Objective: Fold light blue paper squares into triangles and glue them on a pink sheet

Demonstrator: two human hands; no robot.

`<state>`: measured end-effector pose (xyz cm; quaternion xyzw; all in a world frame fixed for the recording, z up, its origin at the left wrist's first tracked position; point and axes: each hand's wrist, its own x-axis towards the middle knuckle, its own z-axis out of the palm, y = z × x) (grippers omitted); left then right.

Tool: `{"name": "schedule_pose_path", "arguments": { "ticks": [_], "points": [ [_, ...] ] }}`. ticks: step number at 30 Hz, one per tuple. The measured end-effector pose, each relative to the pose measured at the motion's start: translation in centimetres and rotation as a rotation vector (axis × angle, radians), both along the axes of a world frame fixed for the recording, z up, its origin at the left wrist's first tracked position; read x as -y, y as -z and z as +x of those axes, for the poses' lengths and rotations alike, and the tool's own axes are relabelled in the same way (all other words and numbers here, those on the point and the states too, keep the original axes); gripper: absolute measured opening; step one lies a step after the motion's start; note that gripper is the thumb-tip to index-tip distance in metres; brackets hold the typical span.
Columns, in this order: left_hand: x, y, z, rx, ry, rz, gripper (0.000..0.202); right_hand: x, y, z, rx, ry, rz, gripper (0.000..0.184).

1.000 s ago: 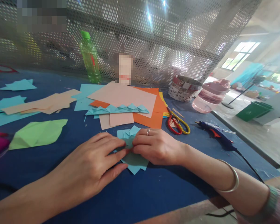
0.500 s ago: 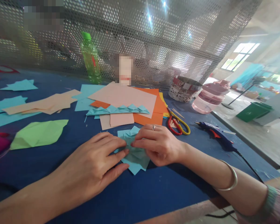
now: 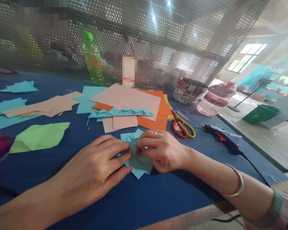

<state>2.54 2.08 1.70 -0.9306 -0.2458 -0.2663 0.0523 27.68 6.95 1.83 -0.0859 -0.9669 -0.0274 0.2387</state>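
A light blue folded paper piece with several pointed corners lies on the dark blue tabletop in front of me. My left hand rests along its left side, fingers stretched out, fingertips on the paper. From the right, my right hand bends its fingers together over the middle of the piece, pinching at the paper; its fingertips cover the exact spot. Just behind is a light blue folded strip with a row of small triangles. It lies against pink sheets and orange paper.
Scissors and a corded glue gun lie to the right. A round container and pink water bottle stand behind them. Green paper and peach strips are at left. A green bottle stands by the perforated metal screen.
My right hand's fingers have shifted slightly and curled in more over the light blue paper. My left hand stays in place on it.
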Motion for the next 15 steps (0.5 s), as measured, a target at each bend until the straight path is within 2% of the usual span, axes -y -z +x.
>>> {"name": "schedule_pose_path", "arguments": {
  "ticks": [15],
  "points": [
    [-0.03, 0.16, -0.12, -0.007, -0.027, 0.009, 0.022, 0.06, -0.1, -0.14, -0.044, -0.024, -0.032, 0.025]
  ]
}}
